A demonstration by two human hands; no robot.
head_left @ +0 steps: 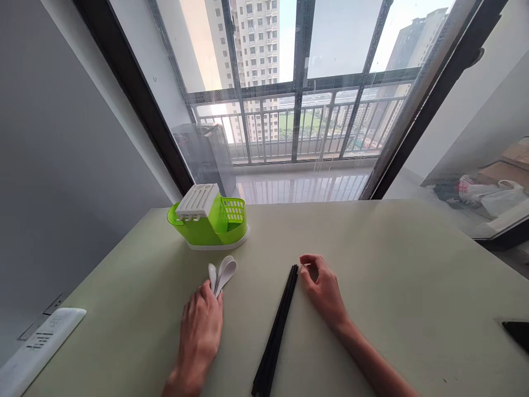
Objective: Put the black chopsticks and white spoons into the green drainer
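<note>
My left hand is closed around a small bunch of white spoons, whose bowls stick out past the fingertips. A bundle of black chopsticks lies lengthwise on the table, between my two hands. Just right of the chopsticks' far ends is my right hand. Its fingers are curved, with a gap between thumb and forefinger and nothing seen in it. Beyond the spoons stands a green utensil holder with a white slotted top and an open basket side.
The pale green table reaches to a large glass window. A white power strip lies at the left edge, and a dark object at the right edge. Behind the glass are a railing and a grey cabinet.
</note>
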